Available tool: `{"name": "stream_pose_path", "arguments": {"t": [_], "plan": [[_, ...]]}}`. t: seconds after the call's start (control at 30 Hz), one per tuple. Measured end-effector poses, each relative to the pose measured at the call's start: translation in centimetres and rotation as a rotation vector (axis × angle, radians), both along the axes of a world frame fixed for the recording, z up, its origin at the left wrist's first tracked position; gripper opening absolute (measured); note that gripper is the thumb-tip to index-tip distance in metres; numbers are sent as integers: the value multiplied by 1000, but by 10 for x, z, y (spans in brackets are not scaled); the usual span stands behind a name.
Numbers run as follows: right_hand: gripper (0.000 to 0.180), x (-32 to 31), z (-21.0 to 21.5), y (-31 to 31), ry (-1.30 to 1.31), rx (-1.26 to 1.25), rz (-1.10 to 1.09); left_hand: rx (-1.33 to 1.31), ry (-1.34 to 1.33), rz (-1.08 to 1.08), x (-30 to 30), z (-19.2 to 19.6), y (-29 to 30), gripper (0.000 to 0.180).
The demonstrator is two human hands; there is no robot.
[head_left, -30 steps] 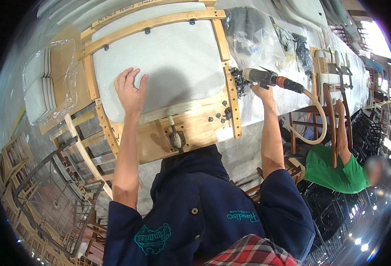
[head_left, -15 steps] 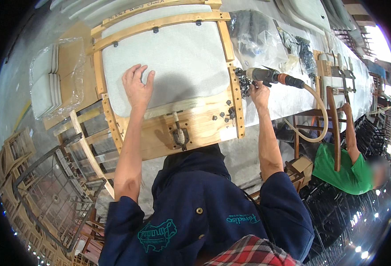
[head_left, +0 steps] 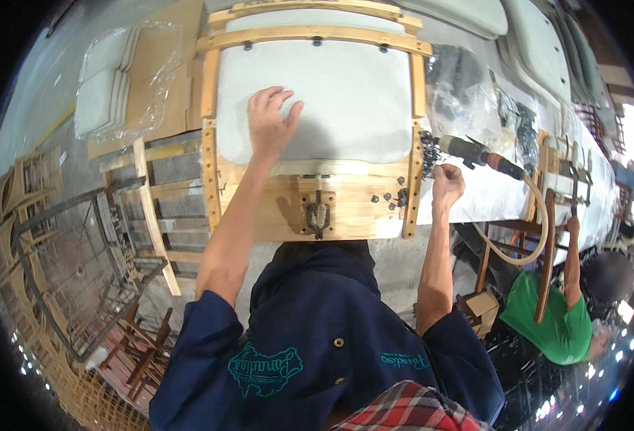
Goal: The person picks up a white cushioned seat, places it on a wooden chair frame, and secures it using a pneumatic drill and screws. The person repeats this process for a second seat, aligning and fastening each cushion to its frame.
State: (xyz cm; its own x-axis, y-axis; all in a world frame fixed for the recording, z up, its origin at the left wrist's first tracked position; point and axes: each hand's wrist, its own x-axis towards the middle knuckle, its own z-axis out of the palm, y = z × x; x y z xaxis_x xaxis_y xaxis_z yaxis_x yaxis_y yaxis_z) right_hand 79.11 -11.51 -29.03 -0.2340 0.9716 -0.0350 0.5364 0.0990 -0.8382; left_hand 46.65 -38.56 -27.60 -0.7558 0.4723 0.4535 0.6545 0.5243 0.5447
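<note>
A pale seat cushion [head_left: 331, 93] lies in a wooden frame jig [head_left: 419, 79] on the bench. My left hand [head_left: 271, 123] is over the cushion's left part, fingers apart and holding nothing. To the right of the jig, my right hand [head_left: 447, 185] has its fingers pinched together beside a pile of small black parts [head_left: 429, 154]; what they hold, if anything, is too small to make out. A power driver [head_left: 468, 151] with a beige hose [head_left: 544, 215] lies just beyond this hand. Several black knobs [head_left: 402, 195] sit on the jig's near board, beside a toggle clamp [head_left: 318, 214].
Plastic-wrapped pale cushions [head_left: 105, 93] lie on cardboard at the left. Clear plastic bags [head_left: 460, 86] rest behind the driver. At the right, a person in a green shirt [head_left: 547, 316] is beside a wooden chair frame [head_left: 547, 258]. A metal frame [head_left: 33, 273] stands at the lower left.
My right hand has drawn back toward me from beneath the driver, its fingers now pinched. The left hand stays over the cushion. The whole view has shifted, putting the bench further right.
</note>
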Motion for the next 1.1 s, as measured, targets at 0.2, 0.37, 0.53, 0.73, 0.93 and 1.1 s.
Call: {"name": "stream_pose_path", "arguments": {"t": [0.2,0.37,0.53,0.73,0.93,1.1], "plan": [[16,-146,61,-88,10,-93,356,-26,-14,29,2,7,2,27],[23,-221,61,-104,140,-91,530,-1,-10,14,-2,5,6,28],[22,-157,33,-86,219,-133,329,-7,5,20,1,4,4,28],[22,-2,9,-28,-273,178,120,-31,-5,12,0,-3,1,29],[29,55,-22,2,-458,279,209,-26,-9,-24,-4,0,2,33],[24,51,-34,5,-465,409,236,-2,-38,-33,-5,1,2,31]]}}
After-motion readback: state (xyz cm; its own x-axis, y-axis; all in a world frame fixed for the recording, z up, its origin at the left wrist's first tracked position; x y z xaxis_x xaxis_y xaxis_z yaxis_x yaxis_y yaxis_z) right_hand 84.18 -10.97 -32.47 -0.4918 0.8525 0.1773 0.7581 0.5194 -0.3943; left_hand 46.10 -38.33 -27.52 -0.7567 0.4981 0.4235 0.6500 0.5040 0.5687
